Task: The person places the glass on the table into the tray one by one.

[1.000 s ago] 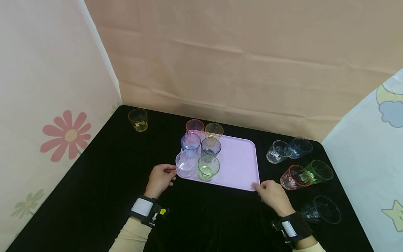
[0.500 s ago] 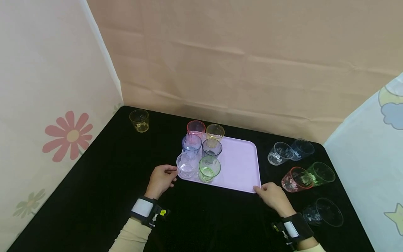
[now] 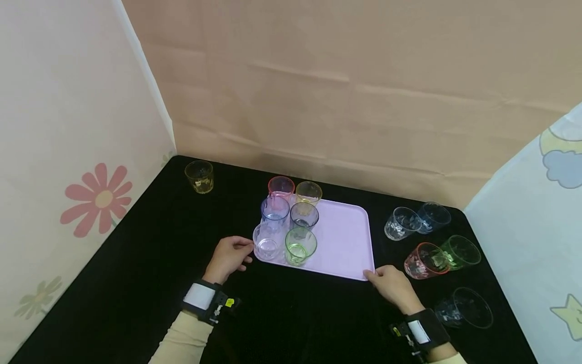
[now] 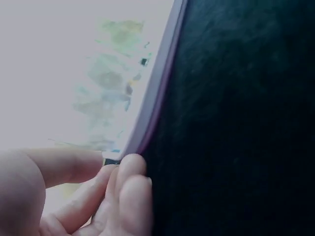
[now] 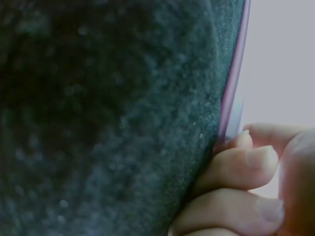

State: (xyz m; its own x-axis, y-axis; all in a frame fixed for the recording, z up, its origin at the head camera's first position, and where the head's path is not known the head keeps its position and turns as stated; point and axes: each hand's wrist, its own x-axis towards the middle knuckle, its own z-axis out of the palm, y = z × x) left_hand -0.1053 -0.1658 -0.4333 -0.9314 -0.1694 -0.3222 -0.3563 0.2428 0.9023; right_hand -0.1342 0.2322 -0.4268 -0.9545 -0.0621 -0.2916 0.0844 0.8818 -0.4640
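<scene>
A lilac tray [image 3: 346, 237] lies on the black table with two short columns of clear tumblers on its left half. These include a red-rimmed tumbler [image 3: 281, 187], a yellow one [image 3: 309, 192], a blue one [image 3: 275, 208], a grey one [image 3: 304, 215], a colourless one [image 3: 265, 242] and a green one [image 3: 300, 245]. My left hand [image 3: 229, 258] pinches the tray's near left corner between thumb and fingers, beside the colourless tumbler. At the near right corner my right hand [image 3: 393, 285] pinches the rim, thumb on top; its other fingers curl below in the right wrist view.
A yellow tumbler [image 3: 199, 177] stands at the far left. On the right are a colourless tumbler [image 3: 400, 225], a blue one [image 3: 434, 217], a red one [image 3: 420, 263], a green one [image 3: 464, 250] and another colourless one [image 3: 468, 308]. Cloth walls border the table.
The left wrist has shifted slightly left, with the fingertips still at the tray corner. The right hand, tray and tumblers keep their places; the head view moves a little.
</scene>
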